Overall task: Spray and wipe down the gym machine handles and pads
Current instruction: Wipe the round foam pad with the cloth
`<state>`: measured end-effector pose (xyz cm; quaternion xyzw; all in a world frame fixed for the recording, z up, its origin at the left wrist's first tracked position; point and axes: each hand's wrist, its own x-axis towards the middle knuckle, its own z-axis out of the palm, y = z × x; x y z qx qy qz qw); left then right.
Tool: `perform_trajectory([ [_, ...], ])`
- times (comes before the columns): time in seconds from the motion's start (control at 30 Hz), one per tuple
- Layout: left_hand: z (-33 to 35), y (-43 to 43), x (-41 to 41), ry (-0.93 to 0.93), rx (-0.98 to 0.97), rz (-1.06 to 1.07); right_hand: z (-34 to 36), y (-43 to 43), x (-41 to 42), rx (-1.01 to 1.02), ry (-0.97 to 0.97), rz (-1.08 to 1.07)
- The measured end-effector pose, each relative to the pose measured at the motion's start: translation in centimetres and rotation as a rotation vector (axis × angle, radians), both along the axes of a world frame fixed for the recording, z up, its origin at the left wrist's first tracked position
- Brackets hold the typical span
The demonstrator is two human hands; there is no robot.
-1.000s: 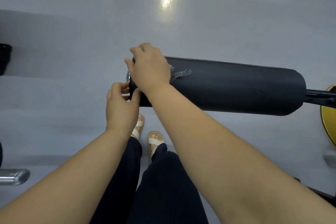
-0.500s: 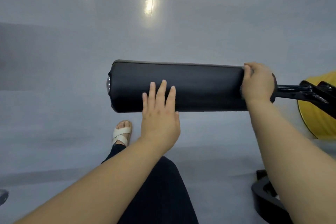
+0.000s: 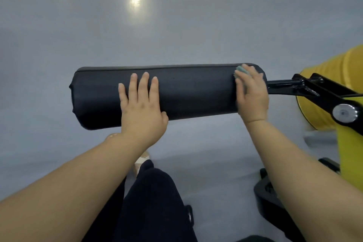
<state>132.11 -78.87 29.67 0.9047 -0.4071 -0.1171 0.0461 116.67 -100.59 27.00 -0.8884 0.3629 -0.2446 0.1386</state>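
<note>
A long black roller pad (image 3: 188,92) lies crosswise in front of me, fixed at its right end to a black metal arm (image 3: 306,88). My left hand (image 3: 142,110) rests flat on the pad's near side, fingers spread, holding nothing. My right hand (image 3: 252,94) presses a small teal cloth (image 3: 242,70) against the pad's right end; only a corner of the cloth shows above my fingers.
A yellow machine part (image 3: 337,76) stands at the right behind the black arm and its silver bolt (image 3: 344,113). A black base piece (image 3: 267,200) sits on the grey floor at lower right. My dark trousers and one sandalled foot are below the pad.
My right hand swept with the cloth from the pad's left end to its right end. My left hand left the left end and now lies flat on the middle.
</note>
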Motion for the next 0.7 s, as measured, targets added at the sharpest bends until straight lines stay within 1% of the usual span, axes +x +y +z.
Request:
perform_trajectory([
  [0.03, 0.1, -0.1, 0.0, -0.006, 0.022, 0.004, 0.1, -1.1, -0.8, 0.077, -0.039, -0.14],
  [0.1, 0.2, -0.1, -0.1, -0.019, 0.056, 0.002, 0.4, -1.6, -0.3, 0.192, -0.131, -0.346],
  [0.17, 0.1, 0.0, -0.2, -0.03, 0.076, -0.006, 0.3, 0.1, 2.0, 0.223, -0.196, -0.461],
  [0.2, 0.2, 0.1, -0.3, -0.031, 0.072, -0.009, 0.3, 1.7, 3.5, 0.211, -0.209, -0.464],
  [0.27, 0.0, 0.6, -0.4, -0.027, 0.048, -0.023, 0.1, 6.2, 6.8, 0.132, -0.22, -0.314],
  [0.37, -1.0, 2.1, -1.0, -0.059, -0.046, -0.074, -0.5, 12.3, 9.6, -0.012, -0.145, 0.091],
  [0.43, -1.9, 3.4, -1.5, -0.097, -0.094, -0.102, -0.9, 12.2, 9.0, -0.08, -0.099, 0.345],
  [0.47, -2.1, 4.0, -1.7, -0.106, -0.101, -0.115, -1.2, 10.9, 8.0, -0.131, -0.069, 0.427],
  [0.53, -2.2, 4.7, -2.2, -0.115, -0.126, -0.132, -1.6, 7.5, 5.3, -0.207, -0.021, 0.475],
  [0.57, -2.1, 4.9, -2.4, -0.117, -0.135, -0.128, -1.5, 5.6, 3.8, -0.201, -0.008, 0.427],
  [0.6, -1.9, 4.8, -2.6, -0.117, -0.132, -0.117, -1.4, 3.7, 2.4, -0.159, 0.0, 0.33],
  [0.7, -0.8, 3.8, -2.2, -0.111, -0.203, -0.051, -0.4, -0.1, 0.2, 0.012, 0.006, -0.054],
])
